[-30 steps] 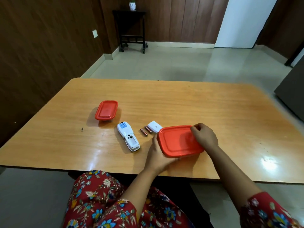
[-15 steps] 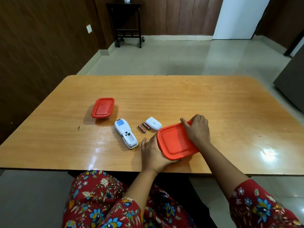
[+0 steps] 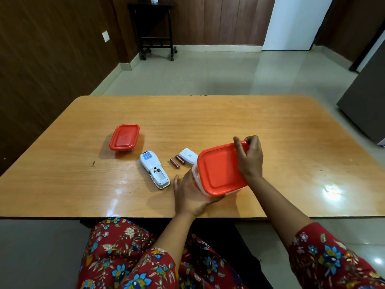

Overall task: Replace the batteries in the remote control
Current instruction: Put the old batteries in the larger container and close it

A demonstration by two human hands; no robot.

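A white remote control (image 3: 153,172) lies face down on the wooden table (image 3: 208,122), its battery bay open and empty. Two red-brown batteries (image 3: 177,161) lie just right of it, beside the white battery cover (image 3: 188,156). A clear box with a red lid (image 3: 220,167) is tilted toward me near the table's front edge. My left hand (image 3: 190,195) holds the box from below at its near left side. My right hand (image 3: 249,157) grips the lid's far right corner, fingers curled over its rim. What the box holds is hidden.
A smaller box with a red lid (image 3: 124,137) stands at the left of the table, behind the remote. A dark side table (image 3: 155,28) stands against the far wall. A grey cabinet (image 3: 366,105) is off the table's right end.
The box has come up off the table and tilted toward me. My right hand has shifted to the lid's far right corner; my left hand has slid under the box.
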